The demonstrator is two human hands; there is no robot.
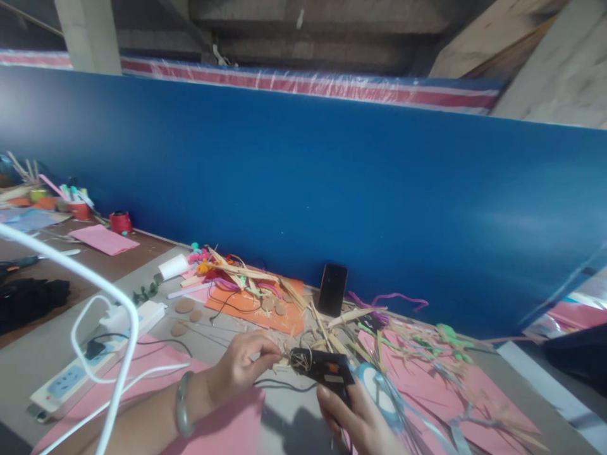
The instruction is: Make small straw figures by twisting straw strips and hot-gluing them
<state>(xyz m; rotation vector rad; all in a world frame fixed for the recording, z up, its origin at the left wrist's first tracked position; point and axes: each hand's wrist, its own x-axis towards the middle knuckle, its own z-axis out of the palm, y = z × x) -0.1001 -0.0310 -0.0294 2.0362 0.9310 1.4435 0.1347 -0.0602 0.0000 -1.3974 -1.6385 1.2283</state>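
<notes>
My right hand [355,414] is wrapped round the handle of a black glue gun [327,368], whose front end points left. Thin straw-like strands [300,361] show around that front end. My left hand [244,366], with a bangle [184,404] on its wrist, is closed in a pinch just left of the strands. What sits between its fingertips is too small to make out. Beneath the left forearm lies pink paper [227,420]. A black cord [287,384] runs across the table under the hands.
A white power strip [97,360] and a looping white cable [128,309] are at the left. A phone [332,289] leans on the blue partition [303,196]. Orange paper [256,306] carries dry strips; a roll of blue tape [379,395] lies beside the right hand.
</notes>
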